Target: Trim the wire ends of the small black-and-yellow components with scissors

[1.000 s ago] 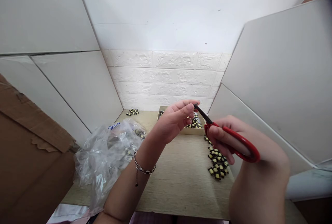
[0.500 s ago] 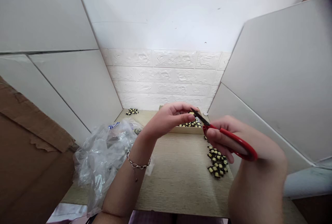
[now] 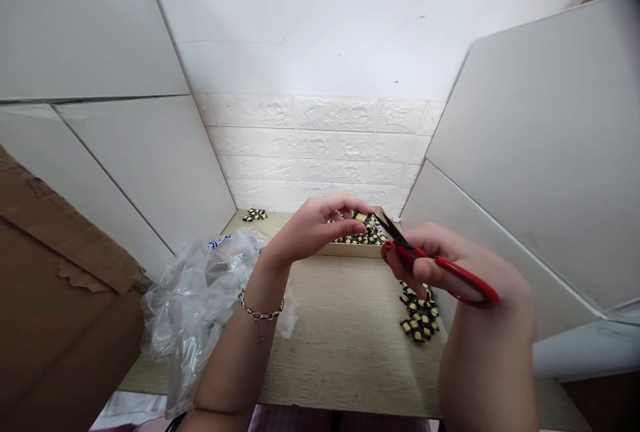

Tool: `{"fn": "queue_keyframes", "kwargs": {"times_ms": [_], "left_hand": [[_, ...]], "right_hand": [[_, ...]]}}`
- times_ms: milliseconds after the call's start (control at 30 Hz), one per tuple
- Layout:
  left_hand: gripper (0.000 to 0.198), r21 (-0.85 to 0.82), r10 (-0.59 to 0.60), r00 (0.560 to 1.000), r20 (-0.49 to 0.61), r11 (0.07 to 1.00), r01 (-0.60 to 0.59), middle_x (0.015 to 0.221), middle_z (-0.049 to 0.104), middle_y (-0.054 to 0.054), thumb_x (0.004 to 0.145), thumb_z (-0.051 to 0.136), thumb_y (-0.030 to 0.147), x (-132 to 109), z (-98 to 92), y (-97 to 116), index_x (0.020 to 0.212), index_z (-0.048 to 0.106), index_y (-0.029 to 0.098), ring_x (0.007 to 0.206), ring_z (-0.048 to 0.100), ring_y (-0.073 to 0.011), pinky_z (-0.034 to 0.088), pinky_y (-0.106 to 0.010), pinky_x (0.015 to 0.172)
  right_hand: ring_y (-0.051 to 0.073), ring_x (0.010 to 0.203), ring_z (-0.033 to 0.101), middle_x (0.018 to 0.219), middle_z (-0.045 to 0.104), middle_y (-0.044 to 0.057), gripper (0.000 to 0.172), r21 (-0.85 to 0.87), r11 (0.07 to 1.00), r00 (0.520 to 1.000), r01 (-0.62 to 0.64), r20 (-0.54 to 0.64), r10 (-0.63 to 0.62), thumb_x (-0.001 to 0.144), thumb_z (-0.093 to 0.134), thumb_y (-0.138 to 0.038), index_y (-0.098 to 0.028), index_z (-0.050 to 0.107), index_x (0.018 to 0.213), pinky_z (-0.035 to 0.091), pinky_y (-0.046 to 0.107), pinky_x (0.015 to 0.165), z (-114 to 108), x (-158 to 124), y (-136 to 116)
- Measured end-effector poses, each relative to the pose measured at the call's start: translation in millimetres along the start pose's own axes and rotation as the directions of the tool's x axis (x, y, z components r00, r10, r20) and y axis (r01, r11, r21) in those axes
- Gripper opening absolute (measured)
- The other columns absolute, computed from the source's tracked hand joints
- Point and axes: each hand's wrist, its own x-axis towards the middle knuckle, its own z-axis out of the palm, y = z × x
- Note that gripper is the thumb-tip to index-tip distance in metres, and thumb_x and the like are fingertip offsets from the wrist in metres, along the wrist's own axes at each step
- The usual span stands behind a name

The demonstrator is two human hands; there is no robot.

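Note:
My left hand (image 3: 320,224) pinches a small yellow-and-black piece (image 3: 361,217) between thumb and fingertips, in the middle of the view. In my right hand (image 3: 443,245) are red-handled scissors (image 3: 473,284). Their blades are parted, and the tips reach close to the pinched piece. Whether they touch it I cannot tell. Behind and below the hands stands a shallow box (image 3: 350,251) with many similar pieces inside, partly hidden by my left hand. Under my right hand lies a loose pile of yellow-and-black pieces (image 3: 419,323) on the table.
Crumpled clear plastic bags (image 3: 200,302) cover the left side of the table (image 3: 345,345). A small cluster of pieces (image 3: 255,215) lies at the back left corner. Cardboard (image 3: 60,285) stands at far left. White panels and a brick-patterned wall (image 3: 320,142) enclose the table.
My left hand has shifted slightly left. The scissor blades have spread apart, and my right hand has moved a little left and turned.

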Motion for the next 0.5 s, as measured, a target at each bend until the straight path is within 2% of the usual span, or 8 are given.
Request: {"fn": "queue_keyframes", "kwargs": {"times_ms": [67,167,300,400,500], "left_hand": [[0.021,0.169,0.097,0.986,-0.136,0.983,-0.074,0.078,0.064,-0.003,0.075,0.059,0.031,0,1.3,-1,0.091,0.062,0.019,0.064,0.055,-0.0085,0.046,-0.02,0.054],[0.02,0.441,0.333,0.895,-0.297,0.879,-0.181,0.079,0.064,-0.002,0.072,0.062,0.028,1,4.2,0,0.089,0.062,0.018,0.067,0.054,-0.0075,0.047,-0.02,0.061],[0.018,0.644,0.543,0.764,-0.349,0.731,-0.225,0.08,0.065,-0.002,0.071,0.064,0.024,2,7.8,2,0.088,0.062,0.016,0.071,0.056,-0.0087,0.047,-0.022,0.064],[0.017,0.728,0.631,0.685,-0.364,0.652,-0.214,0.08,0.065,-0.003,0.071,0.064,0.02,3,10.0,1,0.087,0.062,0.016,0.075,0.057,-0.0106,0.048,-0.024,0.068],[0.018,0.781,0.691,0.631,-0.352,0.588,-0.208,0.08,0.065,-0.002,0.07,0.065,0.018,3,11.6,0,0.087,0.061,0.016,0.076,0.058,-0.0112,0.047,-0.026,0.07]], "right_hand": [[0.009,0.05,0.039,0.057,0.036,-0.003,0.048,-0.024,1.0,1.0,-0.012,-0.02,0.012,0.073,0.043,-0.064,-0.017,0.041,0.064,0.031,0.022,0.046,0,-1,0],[0.007,0.05,0.029,0.056,0.03,-0.005,0.046,-0.141,0.989,0.99,-0.046,-0.14,0.026,0.074,0.044,-0.062,-0.018,0.038,0.062,0.023,0.023,0.045,0,-3,-2],[0.008,0.051,0.026,0.054,0.027,-0.005,0.044,-0.335,0.939,0.941,-0.075,-0.335,-0.045,0.074,0.05,-0.056,-0.018,0.037,0.056,0.021,0.023,0.045,5,-2,-9],[0.007,0.049,0.026,0.052,0.027,-0.005,0.042,-0.442,0.868,0.885,-0.225,-0.465,-0.007,0.072,0.056,-0.051,-0.018,0.035,0.054,0.022,0.022,0.044,11,-1,-14],[0.007,0.048,0.026,0.05,0.029,-0.005,0.044,-0.527,0.786,0.841,-0.324,-0.541,-0.016,0.072,0.056,-0.05,-0.018,0.032,0.053,0.022,0.02,0.042,15,-1,-16]]}}
